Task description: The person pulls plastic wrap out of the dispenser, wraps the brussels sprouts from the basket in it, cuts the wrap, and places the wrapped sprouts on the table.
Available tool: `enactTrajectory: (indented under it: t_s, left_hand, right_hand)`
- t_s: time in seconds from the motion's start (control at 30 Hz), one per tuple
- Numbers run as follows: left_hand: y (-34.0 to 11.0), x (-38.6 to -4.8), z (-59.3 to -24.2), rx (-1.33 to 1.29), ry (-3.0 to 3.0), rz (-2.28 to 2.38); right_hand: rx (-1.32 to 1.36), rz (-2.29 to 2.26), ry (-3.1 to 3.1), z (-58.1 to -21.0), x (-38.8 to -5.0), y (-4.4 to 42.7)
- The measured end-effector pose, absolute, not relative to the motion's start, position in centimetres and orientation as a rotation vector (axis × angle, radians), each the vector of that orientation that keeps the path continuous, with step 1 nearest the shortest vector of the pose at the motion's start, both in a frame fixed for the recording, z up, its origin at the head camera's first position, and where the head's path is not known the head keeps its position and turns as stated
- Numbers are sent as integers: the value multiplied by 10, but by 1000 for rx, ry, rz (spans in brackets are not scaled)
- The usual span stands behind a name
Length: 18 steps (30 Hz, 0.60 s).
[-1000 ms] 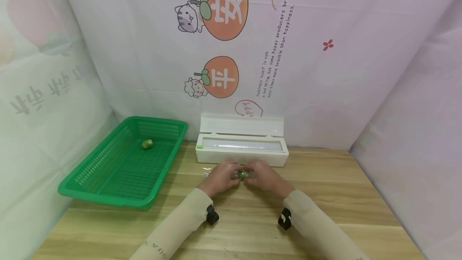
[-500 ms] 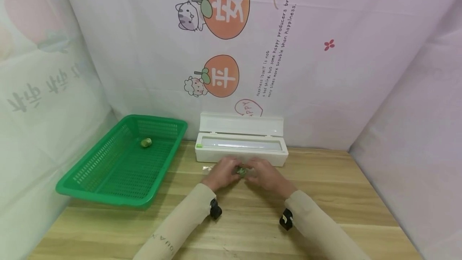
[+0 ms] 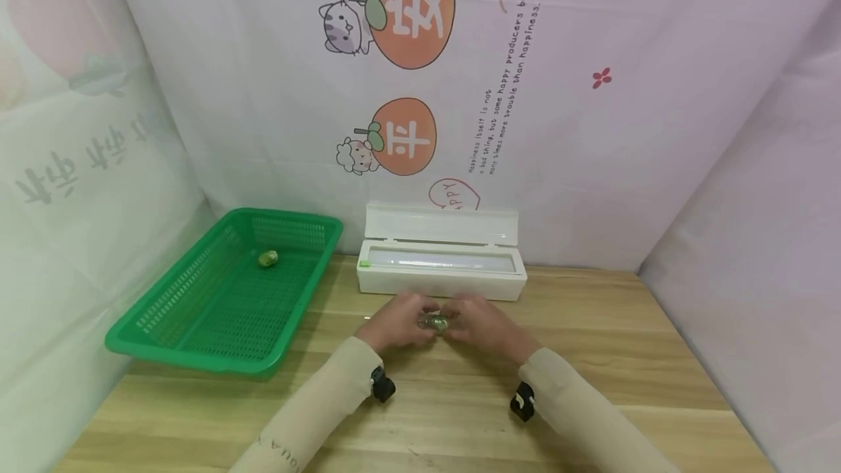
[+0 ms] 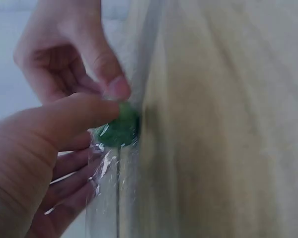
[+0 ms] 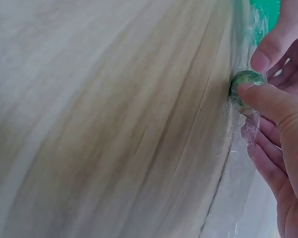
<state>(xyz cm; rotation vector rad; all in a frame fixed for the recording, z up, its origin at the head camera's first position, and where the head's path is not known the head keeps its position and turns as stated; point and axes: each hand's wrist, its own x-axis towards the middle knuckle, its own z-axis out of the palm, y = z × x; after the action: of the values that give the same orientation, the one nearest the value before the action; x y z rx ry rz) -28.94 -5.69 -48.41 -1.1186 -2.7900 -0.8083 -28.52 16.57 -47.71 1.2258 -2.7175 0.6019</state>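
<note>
In the head view, a small green Brussels sprout (image 3: pixel 439 323) sits between both hands, just in front of a white cling film box (image 3: pixel 442 285). Clear plastic film (image 4: pixel 103 173) surrounds the sprout and trails off it in the wrist views. My left hand (image 3: pixel 398 321) holds the film and the sprout, its thumb lying across the green surface in the left wrist view. My right hand (image 3: pixel 482 322) pinches the sprout, with the thumb (image 5: pixel 260 99) on its near face in the right wrist view. Some fingers of each hand are hidden behind the film.
At the left stands a green basket (image 3: pixel 289 327) with another sprout (image 3: pixel 267 259) in it. The film box's lid (image 3: pixel 442 225) is raised, close to the back cloth wall (image 3: pixel 565 166). Wooden tabletop (image 3: pixel 591 356) extends around the hands.
My left hand has shifted slightly left and nearer, mostly covering the bit of film seen beside it earlier. The fingers of both hands have changed position around the sprout.
</note>
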Motion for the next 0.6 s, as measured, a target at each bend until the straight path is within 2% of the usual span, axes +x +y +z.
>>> enactTrajectory:
  t_s: [0.4,0.6]
  left_hand:
    - [-43,-282,-487,-1017,-2745,-573]
    - [-41,-288,-487,-989,-2748,-521]
  right_hand:
    - [1186,794,-2778,-478,-292,179]
    - [1015,863,-2871,-460,-289,194]
